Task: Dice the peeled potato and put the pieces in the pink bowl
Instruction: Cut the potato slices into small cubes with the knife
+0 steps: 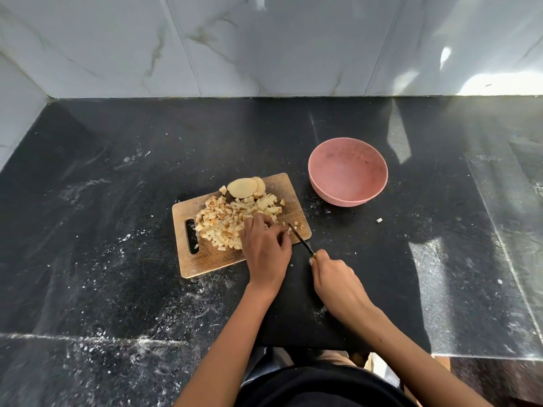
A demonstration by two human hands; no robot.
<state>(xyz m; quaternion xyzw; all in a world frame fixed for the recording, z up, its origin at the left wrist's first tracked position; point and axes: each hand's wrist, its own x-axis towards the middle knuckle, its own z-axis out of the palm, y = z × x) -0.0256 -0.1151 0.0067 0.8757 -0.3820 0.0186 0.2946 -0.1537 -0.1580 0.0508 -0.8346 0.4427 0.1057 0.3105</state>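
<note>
Resting on a dark stone surface [117, 177], a wooden cutting board [211, 259] with a slot handle at its left end. Heaped across the board, a pile of diced potato [226, 221], with two uncut potato slices [245, 188] lying flat at the far edge of the pile. Bent over the near right part of the pile, left hand [266, 246], fingers curled down onto the pieces beside the blade; whether anything is pinched there cannot be told. Gripping the handle of a knife [300, 237], right hand [338, 279], with the thin blade angled up and left onto the board's right corner. Standing well to the right of the board and beyond it, pink bowl [348, 171], upright, nothing visible inside. Lying alone on the surface right of the board, one stray potato piece [379, 220]. Rising behind, a marble-tiled wall [264, 45].
</note>
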